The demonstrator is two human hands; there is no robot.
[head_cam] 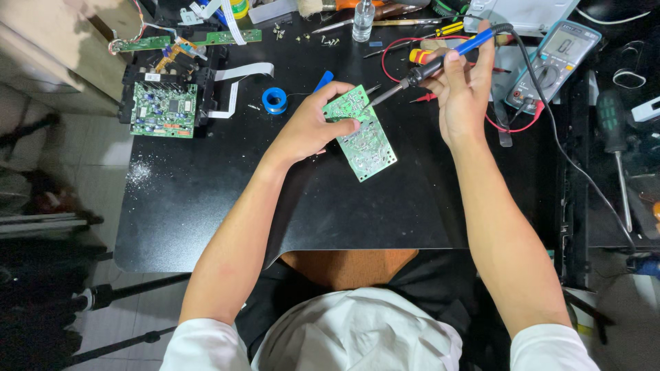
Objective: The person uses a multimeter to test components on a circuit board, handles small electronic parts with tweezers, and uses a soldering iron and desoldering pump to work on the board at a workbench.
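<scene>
Your left hand (309,127) was curled around the upper end of a green circuit board (363,135), fingers clasped over its top edge and thumb pressed on its face, steadying it on the black table mat (309,206). Your right hand (462,89) was closed in a pen-like grasp on a blue-handled soldering iron (440,60), its tip touching the board near your left fingertips. The board lay tilted, near the mat's middle. A blue solder spool (275,100) sat just left of your left hand; a multimeter (553,58) with red leads lay right of your right hand. Open mat stretched between your forearms down to the near edge, where tripod legs (117,295) stood below left.
</scene>
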